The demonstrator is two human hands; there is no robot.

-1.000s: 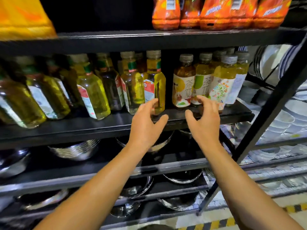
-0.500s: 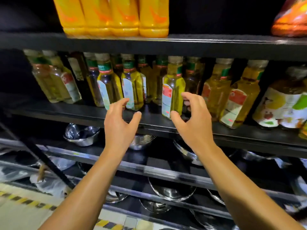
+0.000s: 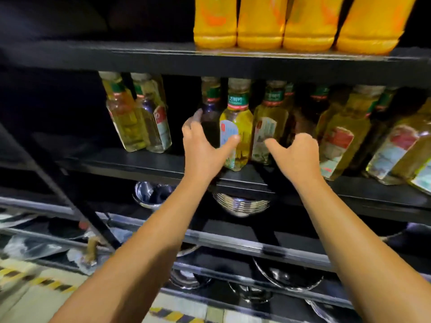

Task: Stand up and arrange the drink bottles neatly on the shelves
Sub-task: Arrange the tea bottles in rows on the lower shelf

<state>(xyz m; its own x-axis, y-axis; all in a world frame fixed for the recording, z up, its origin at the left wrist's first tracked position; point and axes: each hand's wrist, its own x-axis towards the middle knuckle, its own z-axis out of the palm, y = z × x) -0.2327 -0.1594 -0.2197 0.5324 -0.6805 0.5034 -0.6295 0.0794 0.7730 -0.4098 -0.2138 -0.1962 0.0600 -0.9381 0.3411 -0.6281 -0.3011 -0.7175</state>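
A row of yellow-green drink bottles with green neck bands stands on the black middle shelf. My left hand reaches in with fingers spread. Its fingertips touch the left side of a dark bottle and its thumb lies across the label of a yellow-green bottle. My right hand is just to the right. Its thumb presses the label of the neighbouring bottle and its fingers curl round that bottle's right side, hidden behind the knuckles. A pair of tilted bottles stands apart to the left, across a gap.
Several orange juice bottles fill the top shelf. More yellow-green bottles lean at the right. Steel bowls sit on the lower shelves. A slanted black frame bar crosses the left, with hazard-striped floor below.
The view swung left along the shelf. Both hands moved forward from in front of the shelf edge onto the bottles; the right hand's fingers curled.
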